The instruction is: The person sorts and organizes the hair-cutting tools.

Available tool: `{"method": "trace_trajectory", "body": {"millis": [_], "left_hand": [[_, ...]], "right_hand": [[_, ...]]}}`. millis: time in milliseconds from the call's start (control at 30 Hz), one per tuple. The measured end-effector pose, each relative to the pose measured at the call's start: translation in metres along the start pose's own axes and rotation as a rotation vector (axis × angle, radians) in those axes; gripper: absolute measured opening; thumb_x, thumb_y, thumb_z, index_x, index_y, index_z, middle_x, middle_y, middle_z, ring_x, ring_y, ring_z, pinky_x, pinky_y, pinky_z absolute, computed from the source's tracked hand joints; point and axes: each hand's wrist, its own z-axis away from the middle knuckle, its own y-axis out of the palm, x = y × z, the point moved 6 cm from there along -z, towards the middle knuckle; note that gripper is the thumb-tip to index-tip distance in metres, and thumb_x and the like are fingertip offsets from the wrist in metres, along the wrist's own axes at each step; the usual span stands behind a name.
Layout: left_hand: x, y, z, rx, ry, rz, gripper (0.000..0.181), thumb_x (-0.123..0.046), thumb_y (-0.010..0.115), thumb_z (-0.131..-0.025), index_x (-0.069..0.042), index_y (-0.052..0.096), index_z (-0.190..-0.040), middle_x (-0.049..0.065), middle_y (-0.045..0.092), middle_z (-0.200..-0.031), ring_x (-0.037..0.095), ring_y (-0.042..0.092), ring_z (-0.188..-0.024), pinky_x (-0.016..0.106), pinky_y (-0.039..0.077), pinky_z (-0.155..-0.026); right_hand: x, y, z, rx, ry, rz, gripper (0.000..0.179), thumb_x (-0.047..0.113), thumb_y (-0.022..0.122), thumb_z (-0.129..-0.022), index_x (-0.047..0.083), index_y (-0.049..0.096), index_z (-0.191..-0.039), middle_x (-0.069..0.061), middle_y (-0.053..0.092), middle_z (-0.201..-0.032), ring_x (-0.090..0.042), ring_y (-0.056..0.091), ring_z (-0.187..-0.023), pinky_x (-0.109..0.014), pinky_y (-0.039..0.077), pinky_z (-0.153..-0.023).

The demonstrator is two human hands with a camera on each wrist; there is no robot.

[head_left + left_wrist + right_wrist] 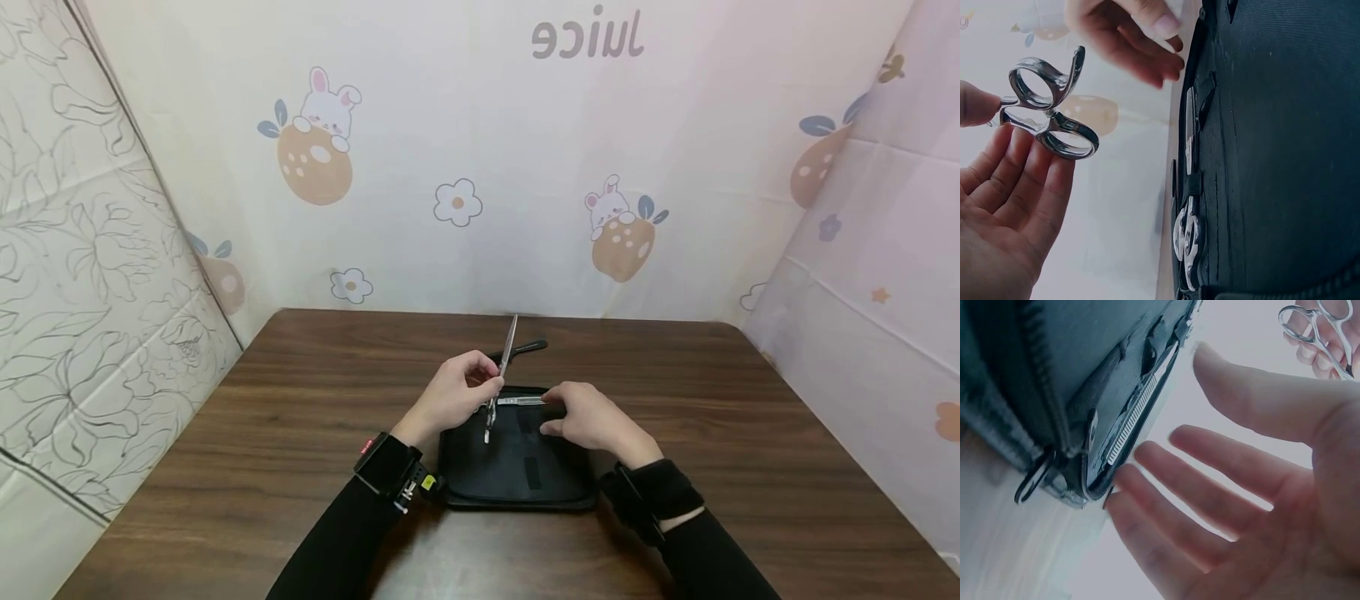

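Note:
Between the thumb and fingers of my left hand (448, 393) a pair of silver hairdressing scissors (507, 343) is pinched, blades pointing up and away in the head view. Their finger rings hang below the grip and show large in the left wrist view. Beneath lies an unfolded black zip case (483, 479). A second pair, thinning shears (1190, 140) with a toothed blade, sits under a strap along the case's far side. My right hand (595, 419) hovers by that toothed blade, fingers spread and relaxed, holding nothing.
Past the case, a black-handled tool (531, 347) lies on the brown wooden table (300, 467), partly hidden behind the left hand and scissors. A patterned curtain (465, 125) rises at the table's back edge. A zipper pull (1034, 478) hangs off the case's corner.

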Motion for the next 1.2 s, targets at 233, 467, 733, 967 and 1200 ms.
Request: {"method": "trace_trajectory", "body": {"millis": [233,467,733,967,1200], "left_hand": [[0.0,0.006,-0.001,0.014,0.01,0.015,0.009,-0.012,0.065,-0.099,-0.005,0.065,-0.104,0.004,0.066,-0.098,0.015,0.062,-0.089,0.032,0.052,-0.083],[-0.001,0.011,-0.001,0.029,0.01,0.032,0.009,-0.013,0.064,-0.1,-0.006,0.065,-0.106,0.004,0.066,-0.1,0.015,0.061,-0.091,0.032,0.051,-0.085],[-0.002,0.018,0.001,0.052,0.016,0.058,0.01,-0.013,0.064,-0.1,-0.006,0.064,-0.107,0.004,0.064,-0.099,0.015,0.061,-0.09,0.03,0.051,-0.084],[-0.004,0.02,0.002,0.062,0.018,0.085,0.011,-0.013,0.064,-0.1,-0.005,0.064,-0.107,0.005,0.064,-0.1,0.017,0.061,-0.091,0.035,0.051,-0.085],[-0.006,0.021,0.003,0.066,0.027,0.086,0.013,-0.014,0.062,-0.101,-0.004,0.063,-0.109,0.006,0.064,-0.103,0.017,0.062,-0.093,0.036,0.051,-0.087]], "right_hand": [[0.002,-0.009,-0.004,-0.133,-0.043,-0.093,0.04,0.018,0.076,-0.093,-0.002,0.067,-0.126,-0.015,0.069,-0.117,-0.029,0.065,-0.107,-0.05,0.052,-0.092],[0.013,-0.019,0.001,-0.232,-0.111,-0.223,0.039,0.019,0.075,-0.094,0.001,0.067,-0.128,-0.016,0.069,-0.121,-0.033,0.067,-0.109,-0.05,0.053,-0.093],[0.028,-0.03,0.007,-0.308,-0.162,-0.406,0.041,0.017,0.074,-0.095,0.001,0.065,-0.132,-0.018,0.065,-0.129,-0.04,0.063,-0.117,-0.051,0.052,-0.096],[0.034,-0.032,0.009,-0.302,-0.158,-0.61,0.043,0.016,0.073,-0.096,0.001,0.063,-0.134,-0.018,0.065,-0.129,-0.038,0.062,-0.12,-0.05,0.051,-0.097],[0.038,-0.033,0.007,-0.3,-0.159,-0.721,0.043,0.013,0.075,-0.094,-0.002,0.063,-0.133,-0.017,0.068,-0.121,-0.034,0.064,-0.113,-0.031,0.053,-0.09]]}}
